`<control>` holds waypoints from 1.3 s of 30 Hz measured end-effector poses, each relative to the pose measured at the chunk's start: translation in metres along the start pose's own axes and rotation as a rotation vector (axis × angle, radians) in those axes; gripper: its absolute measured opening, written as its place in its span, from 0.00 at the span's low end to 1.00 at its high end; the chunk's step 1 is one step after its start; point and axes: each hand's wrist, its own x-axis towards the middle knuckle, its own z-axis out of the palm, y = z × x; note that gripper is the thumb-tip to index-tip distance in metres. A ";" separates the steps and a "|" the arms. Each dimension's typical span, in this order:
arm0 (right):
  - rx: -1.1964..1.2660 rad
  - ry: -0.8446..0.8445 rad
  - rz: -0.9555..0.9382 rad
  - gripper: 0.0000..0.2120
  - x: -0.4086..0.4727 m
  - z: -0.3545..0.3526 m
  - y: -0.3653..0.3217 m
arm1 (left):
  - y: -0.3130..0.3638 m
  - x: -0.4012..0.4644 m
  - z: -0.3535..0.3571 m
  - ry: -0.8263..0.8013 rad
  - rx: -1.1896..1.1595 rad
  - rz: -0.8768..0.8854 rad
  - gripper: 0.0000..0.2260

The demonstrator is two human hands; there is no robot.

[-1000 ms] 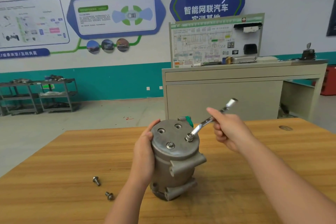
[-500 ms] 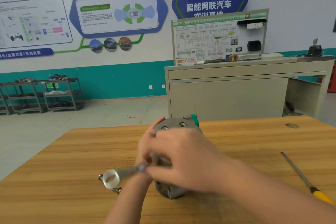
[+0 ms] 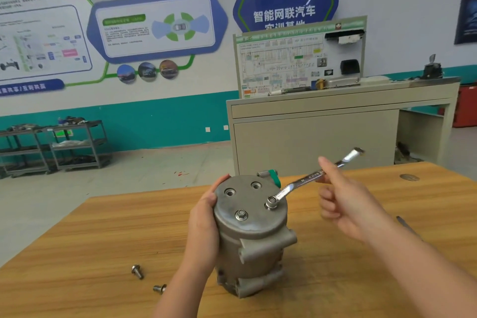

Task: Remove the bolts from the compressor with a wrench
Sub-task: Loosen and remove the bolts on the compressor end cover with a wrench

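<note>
Wrench work is under way on the compressor (image 3: 251, 235), which stands upright on the wooden tabletop (image 3: 103, 253), its flat end cover facing up. The left hand (image 3: 204, 230) wraps the left side of the housing, thumb over the cover's rim; judging by this grip, it is there to keep the body from turning or tipping while torque goes in.

The ring spanner (image 3: 307, 179) has its ring end seated over the bolt under the ring (image 3: 271, 201) at the cover's right edge, and its shaft rises up and to the right. The right hand (image 3: 346, 204) holds it partway along, shaft between thumb and forefinger, the other fingers curled loosely below. Gripping well away from the ring gives leverage, and the raised angle keeps the shaft clear of the green-capped port (image 3: 274, 177) just behind.

A second bolt (image 3: 241, 215) sits in the cover nearer the camera. Two holes at the far side of the cover, the far-left hole (image 3: 229, 192) and the far-right hole (image 3: 256, 185), are open, and two loose bolts lie on the tabletop to the left of the compressor: one loose bolt (image 3: 137, 271) farther left, another loose bolt (image 3: 159, 288) close to the left forearm. So the job looks about half done, with the current bolt being turned out.
</note>
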 end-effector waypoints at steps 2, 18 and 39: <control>-0.113 -0.001 0.004 0.17 0.025 0.018 -0.017 | 0.000 0.002 0.002 -0.004 0.014 -0.005 0.23; -1.141 -0.349 -1.220 0.07 -0.094 0.076 -0.001 | 0.016 -0.007 -0.001 -0.086 0.415 0.098 0.09; -1.000 -0.210 -0.261 0.17 0.032 0.105 -0.050 | 0.008 -0.008 0.010 0.103 0.146 0.009 0.20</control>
